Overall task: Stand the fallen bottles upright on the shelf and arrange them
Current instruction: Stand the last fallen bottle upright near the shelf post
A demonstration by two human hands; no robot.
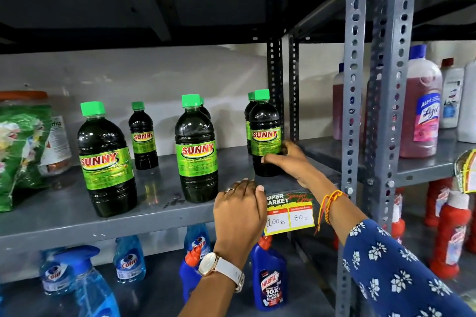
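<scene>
Right hand [286, 159], arm reaching in from the near right, fingers wrapped around the upright far-right Sunny bottle [265, 134] on the grey shelf [64, 213]; left hand [239, 208] palm down, loosely curled, empty on the shelf's near edge; three more dark green-capped bottles [197, 149] standing upright leftward.

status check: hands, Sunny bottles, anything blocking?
Right hand gripping rightmost Sunny bottle, upright. Left hand resting on shelf edge, empty. All visible Sunny bottles standing. Nothing blocking.
</scene>
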